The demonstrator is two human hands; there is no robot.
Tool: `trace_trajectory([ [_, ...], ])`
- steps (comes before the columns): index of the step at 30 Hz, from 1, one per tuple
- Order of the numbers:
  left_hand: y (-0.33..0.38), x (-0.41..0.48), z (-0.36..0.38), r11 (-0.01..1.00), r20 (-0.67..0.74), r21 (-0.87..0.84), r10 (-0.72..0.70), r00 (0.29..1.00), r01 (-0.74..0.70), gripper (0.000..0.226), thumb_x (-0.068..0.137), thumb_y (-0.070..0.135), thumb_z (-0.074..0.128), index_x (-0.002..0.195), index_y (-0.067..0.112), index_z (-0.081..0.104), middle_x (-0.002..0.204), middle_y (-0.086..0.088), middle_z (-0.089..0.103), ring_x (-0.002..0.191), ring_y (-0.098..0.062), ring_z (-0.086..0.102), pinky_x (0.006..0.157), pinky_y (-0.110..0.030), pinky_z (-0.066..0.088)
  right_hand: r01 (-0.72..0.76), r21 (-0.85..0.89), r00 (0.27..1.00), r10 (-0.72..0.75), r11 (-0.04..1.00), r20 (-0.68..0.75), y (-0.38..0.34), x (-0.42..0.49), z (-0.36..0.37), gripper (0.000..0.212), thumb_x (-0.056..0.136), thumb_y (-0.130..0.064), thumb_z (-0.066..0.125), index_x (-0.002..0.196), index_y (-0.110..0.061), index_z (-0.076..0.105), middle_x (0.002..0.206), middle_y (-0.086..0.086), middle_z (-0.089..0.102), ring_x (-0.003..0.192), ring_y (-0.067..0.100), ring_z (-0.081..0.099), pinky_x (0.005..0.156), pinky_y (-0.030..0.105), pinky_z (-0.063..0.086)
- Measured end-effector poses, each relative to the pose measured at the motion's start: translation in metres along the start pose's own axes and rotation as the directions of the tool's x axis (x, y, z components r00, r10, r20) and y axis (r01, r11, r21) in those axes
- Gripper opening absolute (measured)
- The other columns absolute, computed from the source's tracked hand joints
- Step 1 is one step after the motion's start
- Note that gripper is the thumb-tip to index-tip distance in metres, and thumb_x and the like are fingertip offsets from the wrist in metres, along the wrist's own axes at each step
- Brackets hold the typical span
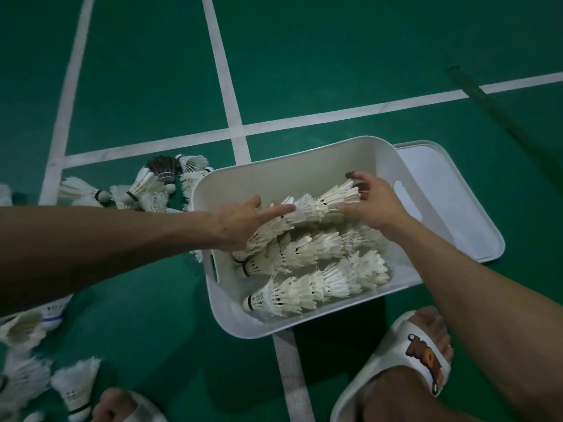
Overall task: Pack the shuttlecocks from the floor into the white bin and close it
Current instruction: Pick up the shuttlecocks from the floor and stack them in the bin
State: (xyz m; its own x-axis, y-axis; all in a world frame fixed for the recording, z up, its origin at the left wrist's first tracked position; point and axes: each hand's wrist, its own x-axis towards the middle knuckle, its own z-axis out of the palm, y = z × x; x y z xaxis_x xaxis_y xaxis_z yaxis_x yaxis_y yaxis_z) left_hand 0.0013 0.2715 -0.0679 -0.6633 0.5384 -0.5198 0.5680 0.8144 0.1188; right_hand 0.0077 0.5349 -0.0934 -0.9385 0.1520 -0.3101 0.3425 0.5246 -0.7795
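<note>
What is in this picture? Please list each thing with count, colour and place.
white bin: one, white, centre.
stacked shuttlecocks: several nested rows, white, inside the bin.
held stack: one, white, between both hands.
loose shuttlecocks: many, white, floor left of the bin.
dark shuttlecock: one, dark, among the loose ones.
lid: one, white, right of the bin.
floor: green, white lines.
rod: one, dark, floor, upper right.
slippers: two, white, bottom.
hands: left hand on the stack's left end; right hand grips its feather end.
</note>
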Motion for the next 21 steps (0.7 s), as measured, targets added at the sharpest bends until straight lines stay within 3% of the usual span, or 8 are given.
trace_trajectory([
  [5,0.000,0.009,0.005,1.000,-0.030,-0.024,0.002,1.000,-0.003,0.094,0.090,0.002,0.052,0.143,0.057,-0.003,0.129,-0.010,0.034,0.074,-0.013,0.049,0.056,-0.024,0.051,0.006,-0.060,1.000,-0.007,0.998,-0.027,-0.008,-0.001,0.001,0.073,0.076,-0.015,0.080,0.139,-0.031,0.047,0.129,0.006,0.057,0.112,0.019,0.055,0.097,0.037,0.049],
  [9,-0.005,0.016,0.006,1.000,-0.069,-0.014,-0.006,0.998,0.005,0.090,0.091,0.000,0.049,0.145,0.053,0.000,0.124,-0.012,0.036,0.074,-0.014,0.050,0.055,-0.026,0.049,0.053,-0.183,0.997,-0.061,0.982,-0.036,-0.022,0.003,0.005,0.071,0.081,-0.020,0.078,0.142,-0.031,0.044,0.132,0.009,0.057,0.115,0.021,0.056,0.087,0.026,0.044],
  [14,-0.010,0.024,0.008,0.999,-0.070,-0.041,-0.007,0.997,0.004,0.095,0.089,0.001,0.057,0.143,0.056,0.002,0.119,-0.010,0.036,0.073,-0.012,0.047,0.053,-0.024,0.047,0.048,-0.215,0.999,-0.050,0.975,-0.003,-0.023,0.005,0.004,0.072,0.081,-0.021,0.077,0.143,-0.030,0.042,0.134,0.014,0.056,0.121,0.025,0.055,0.093,0.033,0.046],
  [18,-0.009,0.028,0.008,0.996,-0.044,-0.088,-0.008,0.999,0.004,0.092,0.090,0.001,0.056,0.143,0.057,0.005,0.125,-0.011,0.035,0.070,-0.010,0.044,0.050,-0.022,0.040,0.023,-0.260,0.998,-0.005,0.965,0.069,-0.010,0.005,0.009,0.080,0.083,-0.020,0.074,0.149,-0.033,0.031,0.146,0.012,0.045,0.126,0.029,0.051,0.087,0.032,0.047],
  [21,-0.008,0.027,0.006,0.997,-0.006,-0.072,0.013,1.000,-0.014,0.096,0.088,0.002,0.059,0.142,0.058,0.003,0.125,-0.009,0.034,0.072,-0.012,0.047,0.051,-0.023,0.042,-0.007,-0.207,0.998,0.020,0.978,0.062,-0.005,0.002,0.011,0.085,0.083,-0.018,0.074,0.150,-0.035,0.026,0.149,0.012,0.041,0.128,0.029,0.048,0.093,0.035,0.049],
])
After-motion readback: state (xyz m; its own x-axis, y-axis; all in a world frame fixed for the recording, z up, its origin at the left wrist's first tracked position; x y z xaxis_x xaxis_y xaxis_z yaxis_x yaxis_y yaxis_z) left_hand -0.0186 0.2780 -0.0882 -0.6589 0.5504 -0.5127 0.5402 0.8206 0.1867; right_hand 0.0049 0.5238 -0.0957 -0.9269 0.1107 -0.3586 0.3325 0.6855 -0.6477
